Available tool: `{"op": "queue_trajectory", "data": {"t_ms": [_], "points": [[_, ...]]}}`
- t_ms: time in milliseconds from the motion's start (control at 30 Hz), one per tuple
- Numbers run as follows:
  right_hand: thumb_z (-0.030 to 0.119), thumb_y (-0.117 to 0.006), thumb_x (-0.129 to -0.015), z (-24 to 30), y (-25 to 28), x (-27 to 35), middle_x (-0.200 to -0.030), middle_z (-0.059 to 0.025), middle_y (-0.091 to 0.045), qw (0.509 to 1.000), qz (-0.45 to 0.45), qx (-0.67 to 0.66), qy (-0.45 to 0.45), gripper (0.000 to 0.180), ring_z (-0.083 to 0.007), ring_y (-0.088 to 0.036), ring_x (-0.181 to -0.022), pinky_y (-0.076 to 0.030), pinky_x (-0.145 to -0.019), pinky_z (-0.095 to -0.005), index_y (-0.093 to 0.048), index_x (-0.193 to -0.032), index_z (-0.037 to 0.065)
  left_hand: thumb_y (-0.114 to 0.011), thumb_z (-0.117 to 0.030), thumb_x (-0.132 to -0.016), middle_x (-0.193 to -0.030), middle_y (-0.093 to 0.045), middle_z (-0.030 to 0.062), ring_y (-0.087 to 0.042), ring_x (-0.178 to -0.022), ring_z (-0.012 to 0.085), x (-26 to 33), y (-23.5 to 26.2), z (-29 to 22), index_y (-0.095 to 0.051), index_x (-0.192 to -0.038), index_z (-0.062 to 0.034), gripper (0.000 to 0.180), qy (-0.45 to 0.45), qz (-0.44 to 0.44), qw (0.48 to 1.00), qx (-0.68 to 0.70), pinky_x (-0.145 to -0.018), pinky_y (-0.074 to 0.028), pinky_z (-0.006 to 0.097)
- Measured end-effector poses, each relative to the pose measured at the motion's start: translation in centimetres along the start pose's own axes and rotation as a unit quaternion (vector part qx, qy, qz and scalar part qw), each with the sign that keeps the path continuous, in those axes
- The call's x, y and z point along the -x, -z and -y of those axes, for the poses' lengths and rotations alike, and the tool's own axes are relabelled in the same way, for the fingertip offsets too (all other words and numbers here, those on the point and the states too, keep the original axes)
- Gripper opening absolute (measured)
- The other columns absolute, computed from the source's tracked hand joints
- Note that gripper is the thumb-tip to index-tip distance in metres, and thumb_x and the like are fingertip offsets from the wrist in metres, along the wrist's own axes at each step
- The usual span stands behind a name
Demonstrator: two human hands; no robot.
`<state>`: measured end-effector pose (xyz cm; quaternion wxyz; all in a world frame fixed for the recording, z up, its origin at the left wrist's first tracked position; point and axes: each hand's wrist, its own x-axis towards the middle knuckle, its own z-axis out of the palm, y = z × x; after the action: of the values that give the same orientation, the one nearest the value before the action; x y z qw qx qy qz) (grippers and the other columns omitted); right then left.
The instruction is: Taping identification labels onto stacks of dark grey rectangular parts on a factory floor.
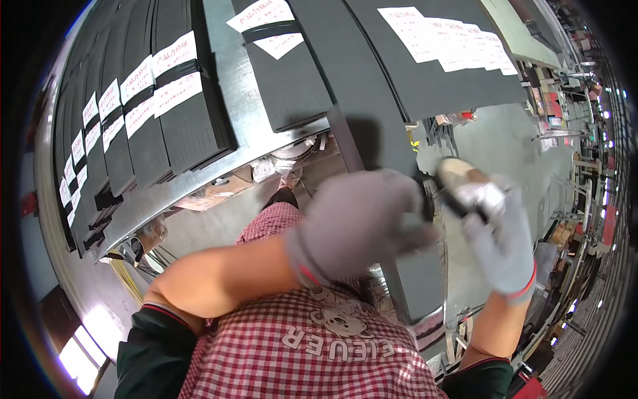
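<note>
My left hand [362, 223], in a grey glove, reaches across over a long dark grey board [420, 282]. Motion smears its fingertips, so I cannot tell whether they grip anything. To its right, my right hand [504, 243], also gloved in grey, is closed on a roundish tan-and-black thing [455, 174] with a shiny silvery part beside it. Blur hides its exact kind. A dark edge shows between the two hands. Beyond them lie flat dark grey stacks [286, 83] with white paper labels [279, 45] and a black band.
Several banded, labelled dark bundles [189, 120] stand in a row on a metal table [242, 110] at the left. More white labels [452, 43] lie fanned on a dark board at the far right. Under the table are cardboard and plastic wrap. Cluttered shelving [565, 233] lines the right.
</note>
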<state>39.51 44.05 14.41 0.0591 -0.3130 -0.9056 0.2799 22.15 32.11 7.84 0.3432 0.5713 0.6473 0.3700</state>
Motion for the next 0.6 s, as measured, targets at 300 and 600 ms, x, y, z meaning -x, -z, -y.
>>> {"op": "queue_trajectory", "data": {"t_ms": [300,600], "points": [[0.002,-0.057,-0.086,-8.4,-4.3,-9.1,-0.107,-0.0176,-0.066,0.953,0.243,0.182,-0.02,0.023,-0.0258,-0.064,-0.097,-0.05,-0.082,-0.0329,-0.065,-0.109,0.002,-0.064,-0.015,-0.088,-0.086,-0.068,0.0037,-0.065,-0.077,0.0135,4.0,-1.6,13.2,-0.068,-0.09,-0.0012,0.014,0.067,-0.029,0.978,0.195,-0.066,-0.052,0.03],[0.006,-0.051,-0.089,-4.0,-8.9,-4.2,-0.124,-0.0224,-0.057,0.969,0.02,-0.206,-0.135,0.043,-0.0235,-0.057,-0.112,-0.046,-0.094,-0.0379,-0.05,-0.132,0.001,-0.075,-0.026,-0.083,-0.087,-0.066,0.0056,-0.063,-0.084,0.0151,0.8,-8.1,17.9,-0.067,-0.086,0.0003,0.028,0.077,0.049,0.92,0.381,-0.073,-0.05,0.031]]}}
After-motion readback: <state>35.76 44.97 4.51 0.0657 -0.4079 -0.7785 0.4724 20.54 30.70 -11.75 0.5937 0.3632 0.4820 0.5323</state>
